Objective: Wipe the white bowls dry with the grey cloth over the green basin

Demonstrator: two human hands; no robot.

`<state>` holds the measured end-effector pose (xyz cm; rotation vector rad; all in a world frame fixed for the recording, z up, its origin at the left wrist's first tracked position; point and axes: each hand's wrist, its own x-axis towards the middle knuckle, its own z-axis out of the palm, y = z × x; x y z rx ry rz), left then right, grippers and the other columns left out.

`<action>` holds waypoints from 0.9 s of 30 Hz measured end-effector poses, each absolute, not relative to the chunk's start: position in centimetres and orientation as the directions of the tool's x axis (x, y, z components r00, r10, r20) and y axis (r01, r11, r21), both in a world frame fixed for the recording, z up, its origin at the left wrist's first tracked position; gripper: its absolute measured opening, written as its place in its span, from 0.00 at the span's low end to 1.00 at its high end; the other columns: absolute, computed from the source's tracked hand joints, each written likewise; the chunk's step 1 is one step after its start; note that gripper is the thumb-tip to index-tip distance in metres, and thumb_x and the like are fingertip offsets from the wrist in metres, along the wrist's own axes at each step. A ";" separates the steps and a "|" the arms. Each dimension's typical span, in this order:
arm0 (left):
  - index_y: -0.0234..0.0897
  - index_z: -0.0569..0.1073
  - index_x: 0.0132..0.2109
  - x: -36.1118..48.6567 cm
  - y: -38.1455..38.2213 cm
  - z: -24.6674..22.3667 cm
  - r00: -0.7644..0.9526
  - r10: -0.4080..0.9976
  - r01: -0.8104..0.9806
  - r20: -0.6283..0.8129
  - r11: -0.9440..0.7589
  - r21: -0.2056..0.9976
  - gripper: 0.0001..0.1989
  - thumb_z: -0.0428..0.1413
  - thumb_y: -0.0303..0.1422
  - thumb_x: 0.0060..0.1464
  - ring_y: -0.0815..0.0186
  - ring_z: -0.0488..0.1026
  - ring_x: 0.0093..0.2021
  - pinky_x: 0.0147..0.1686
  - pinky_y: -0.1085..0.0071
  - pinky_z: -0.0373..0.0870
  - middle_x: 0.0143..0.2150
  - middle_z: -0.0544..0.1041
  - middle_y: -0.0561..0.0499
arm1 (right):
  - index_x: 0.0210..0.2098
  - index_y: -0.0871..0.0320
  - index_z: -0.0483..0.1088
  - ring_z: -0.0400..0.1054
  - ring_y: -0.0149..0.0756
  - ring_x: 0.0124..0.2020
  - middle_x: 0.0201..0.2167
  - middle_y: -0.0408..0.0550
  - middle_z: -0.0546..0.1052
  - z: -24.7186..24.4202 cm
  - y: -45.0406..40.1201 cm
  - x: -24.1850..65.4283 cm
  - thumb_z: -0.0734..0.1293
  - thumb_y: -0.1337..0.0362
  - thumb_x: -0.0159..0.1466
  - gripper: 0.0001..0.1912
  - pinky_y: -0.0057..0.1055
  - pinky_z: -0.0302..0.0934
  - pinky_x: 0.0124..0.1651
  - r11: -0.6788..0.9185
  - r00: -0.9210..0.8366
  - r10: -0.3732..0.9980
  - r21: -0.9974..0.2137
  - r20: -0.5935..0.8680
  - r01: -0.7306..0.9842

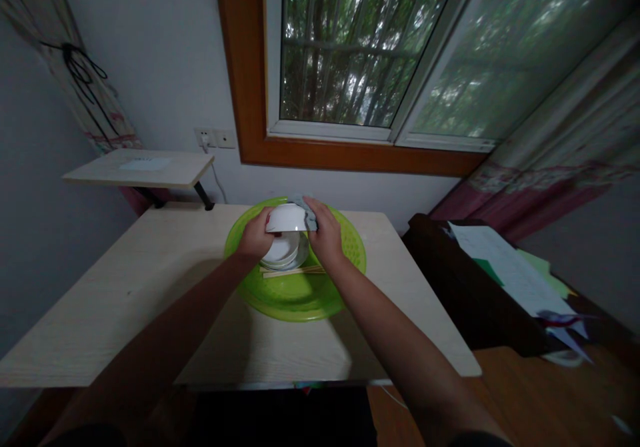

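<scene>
A white bowl (287, 219) is held tilted above a round green tray (295, 303). My left hand (256, 237) is closed on the bowl's left edge. At its right side, my right hand (327, 233) presses a grey cloth (309, 213) against the bowl. Below the held bowl, several white dishes (283, 250) sit stacked on the tray, partly hidden by it. A few light wooden chopsticks (293, 271) lie just in front of the stack.
The tray rests on a pale wooden table (150, 287). A small raised shelf (145, 170) stands at the back left, bearing a paper. To the right, papers (515, 273) lie on dark furniture. A window (370, 53) is behind the table.
</scene>
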<state>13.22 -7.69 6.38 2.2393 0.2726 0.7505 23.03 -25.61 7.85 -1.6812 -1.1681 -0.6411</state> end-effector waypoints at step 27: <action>0.35 0.74 0.58 13.4 -8.4 7.5 0.770 0.370 -0.034 0.519 -0.790 0.612 0.19 0.49 0.33 0.63 0.57 0.76 0.55 0.60 0.61 0.70 0.54 0.80 0.41 | 0.40 0.57 0.75 0.75 0.45 0.40 0.37 0.51 0.82 5.3 -24.5 25.3 0.63 0.62 0.65 0.10 0.42 0.70 0.49 -0.185 0.840 0.293 -0.835 0.456 0.518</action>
